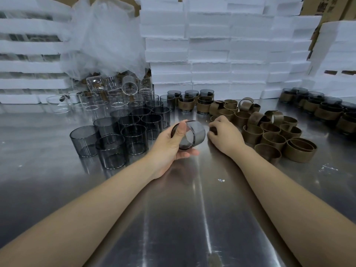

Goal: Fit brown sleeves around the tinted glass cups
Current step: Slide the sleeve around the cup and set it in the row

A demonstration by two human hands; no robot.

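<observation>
My left hand (174,143) grips a tinted glass cup (194,134), lying on its side just above the steel table, thumb over its rim. Just right of the cup, my right hand (224,134) rests on the table with its fingers curled over a small dark brown piece, seemingly a brown sleeve (212,130), mostly hidden by the fingers. Several bare tinted cups (133,132) stand to the left. A heap of loose brown sleeves (269,132) lies to the right.
Cups with sleeves on stand at the back centre (186,103) and at the far right (325,110). Clear glass cups (107,93) sit at the back left under crumpled white wrapping. White foam boxes (212,45) are stacked along the back. The steel table (183,209) stretches toward me.
</observation>
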